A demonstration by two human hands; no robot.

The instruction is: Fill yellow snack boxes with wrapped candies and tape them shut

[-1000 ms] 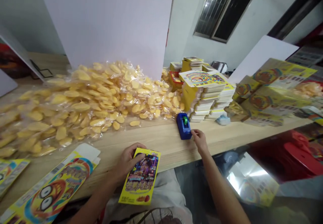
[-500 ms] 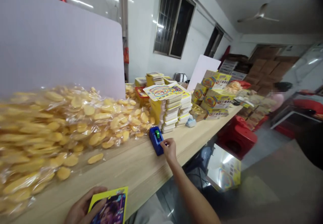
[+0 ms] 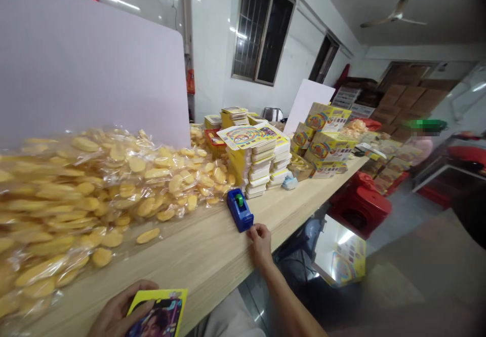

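The yellow printed pack (image 3: 161, 315), flat-faced with straight edges and a sharp corner, is at the near edge of the table at bottom, its lower part cut off by the frame. Its face carries a dark, multicoloured picture inside a plain yellow border. The left hand (image 3: 120, 309) is closed around its left side, thumb laid across the front.

The right hand (image 3: 261, 246) is at the near end of the tape dispenser (image 3: 240, 211), a blue, oblong, hard-looking body with a green roll seated in it. The fingers are bent, with the thumb close to the forefinger; how tightly they close, and whether any tape lies between them, cannot be told.

The table (image 3: 205, 256) has a pale, wood-grained surface. Left of the dispenser lies a broad heap of bagged yellow pieces (image 3: 152, 175), rounded and oval, in clear, crinkled, glossy film. Just behind the dispenser rise stacks of printed card (image 3: 261, 167), their edges layered and slightly uneven, with a crumpled pale-blue item (image 3: 289, 181) beside them. Farther along are square-cornered, glossy yellow cartons (image 3: 328, 147). A smooth white panel (image 3: 94, 68) with a rounded corner stands behind the heap.
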